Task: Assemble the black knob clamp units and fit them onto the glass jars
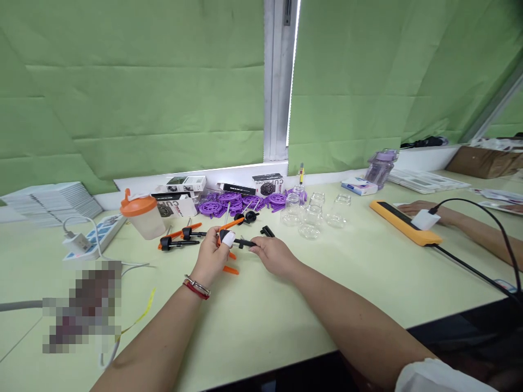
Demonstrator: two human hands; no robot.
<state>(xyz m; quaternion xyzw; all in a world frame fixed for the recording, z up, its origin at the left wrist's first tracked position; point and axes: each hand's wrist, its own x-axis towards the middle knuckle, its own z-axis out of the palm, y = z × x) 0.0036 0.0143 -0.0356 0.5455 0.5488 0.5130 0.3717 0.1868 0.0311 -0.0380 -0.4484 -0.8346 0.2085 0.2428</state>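
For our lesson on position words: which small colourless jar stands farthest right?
The small colourless jar nearest the orange power strip; the other jars bunch together to its left.

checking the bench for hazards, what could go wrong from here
The left hand and the right hand both hold the black-and-orange piece, so it might slip or twist if one lets go. The small black part lies just beyond the right hand and could be nudged away. The clear jars stand clustered farther to the right, so a wide swing of the right hand might topple one.
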